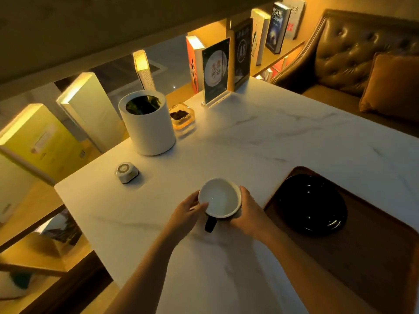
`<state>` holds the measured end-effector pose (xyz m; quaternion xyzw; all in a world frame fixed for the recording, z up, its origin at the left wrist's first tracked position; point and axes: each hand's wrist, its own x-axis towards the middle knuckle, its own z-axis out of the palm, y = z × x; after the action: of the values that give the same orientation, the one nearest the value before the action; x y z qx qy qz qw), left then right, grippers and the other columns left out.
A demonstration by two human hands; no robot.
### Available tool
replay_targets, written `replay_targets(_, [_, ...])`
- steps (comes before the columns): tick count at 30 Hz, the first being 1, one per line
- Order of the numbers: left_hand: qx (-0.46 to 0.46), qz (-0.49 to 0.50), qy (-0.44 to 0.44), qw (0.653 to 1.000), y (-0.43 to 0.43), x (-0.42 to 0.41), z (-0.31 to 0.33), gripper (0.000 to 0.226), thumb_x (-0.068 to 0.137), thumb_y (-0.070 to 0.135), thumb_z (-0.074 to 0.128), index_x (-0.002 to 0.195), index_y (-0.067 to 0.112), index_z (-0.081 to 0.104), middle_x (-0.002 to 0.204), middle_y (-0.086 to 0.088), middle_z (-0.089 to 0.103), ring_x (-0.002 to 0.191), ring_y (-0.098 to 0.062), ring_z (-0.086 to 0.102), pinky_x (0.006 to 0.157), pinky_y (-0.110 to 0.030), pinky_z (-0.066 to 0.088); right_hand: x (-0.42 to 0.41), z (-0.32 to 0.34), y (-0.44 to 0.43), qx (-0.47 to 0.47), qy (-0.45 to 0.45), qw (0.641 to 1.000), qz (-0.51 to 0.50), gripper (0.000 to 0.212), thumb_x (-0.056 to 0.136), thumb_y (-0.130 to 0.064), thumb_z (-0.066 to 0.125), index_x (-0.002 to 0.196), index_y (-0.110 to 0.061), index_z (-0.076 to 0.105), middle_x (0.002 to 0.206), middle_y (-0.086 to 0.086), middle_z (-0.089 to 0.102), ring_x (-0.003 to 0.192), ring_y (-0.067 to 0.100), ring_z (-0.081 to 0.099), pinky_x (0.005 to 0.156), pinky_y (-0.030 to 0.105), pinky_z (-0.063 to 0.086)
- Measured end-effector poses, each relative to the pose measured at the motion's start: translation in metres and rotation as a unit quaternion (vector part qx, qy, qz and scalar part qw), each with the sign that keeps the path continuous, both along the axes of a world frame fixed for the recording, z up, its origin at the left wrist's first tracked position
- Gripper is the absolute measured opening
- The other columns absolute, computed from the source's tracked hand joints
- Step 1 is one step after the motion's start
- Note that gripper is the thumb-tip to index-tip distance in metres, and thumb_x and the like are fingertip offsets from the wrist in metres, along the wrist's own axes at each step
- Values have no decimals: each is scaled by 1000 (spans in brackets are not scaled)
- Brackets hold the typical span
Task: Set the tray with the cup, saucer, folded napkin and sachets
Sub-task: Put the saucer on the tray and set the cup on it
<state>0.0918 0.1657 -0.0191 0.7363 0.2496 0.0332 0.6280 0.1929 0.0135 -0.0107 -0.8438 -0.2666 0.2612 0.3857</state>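
Observation:
A cup (219, 197), white inside with a dark handle pointing toward me, is over the white marble table. My left hand (187, 210) holds its left rim and my right hand (248, 211) wraps its right side. The cup is tilted a little toward me; I cannot tell whether it touches the table. To its right a brown wooden tray (371, 257) lies on the table, and a black saucer (313, 203) sits at the tray's near-left end. No napkin or sachets are in view.
Behind the cup stand a white cylindrical bin (148, 130), a small white call button (126, 172), a glass ashtray (181, 116) and two acrylic sign holders (216, 71). Lit bookshelves run along the table's far edge. A leather sofa (353, 51) with an orange cushion sits at far right.

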Motion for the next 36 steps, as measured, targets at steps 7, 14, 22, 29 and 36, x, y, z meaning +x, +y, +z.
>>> replay_targets(7, [-121,55,-16,991,-5,0,-1,34,86,10,58,117,22,60,107,2,69,99,-7,63,79,-17,52,-3,-8,9,18,27,999,-42,85,67,-14,78,131,-12,22,127,10,44,105,14,45,83,24,39])
replay_targets(14, [-118,33,-30,992,-4,4,11,37,83,15,61,119,27,60,116,2,67,109,-12,59,94,-29,46,-2,4,2,60,41,996,-57,90,64,-11,81,131,-14,22,128,8,43,107,14,44,85,28,45])
replay_targets(22, [-116,-13,-80,990,-31,45,49,24,80,39,59,104,44,62,115,6,64,111,-14,57,94,-29,44,24,45,-40,107,2,990,-94,91,58,-4,83,128,-13,25,120,1,41,108,14,44,79,17,44])
replay_targets(29, [-96,-100,-95,986,-76,88,78,33,88,18,52,98,48,61,111,11,63,114,-15,52,97,-31,40,46,69,-99,109,-22,980,-164,94,59,-9,84,131,-17,24,114,-9,37,108,8,37,83,20,39])
replay_targets(36, [-102,-179,-97,974,-118,127,83,33,89,11,51,116,27,59,103,12,66,91,3,63,73,-12,50,62,71,-149,123,3,965,-231,92,58,-8,84,127,-24,26,109,-10,40,106,12,41,81,26,41])
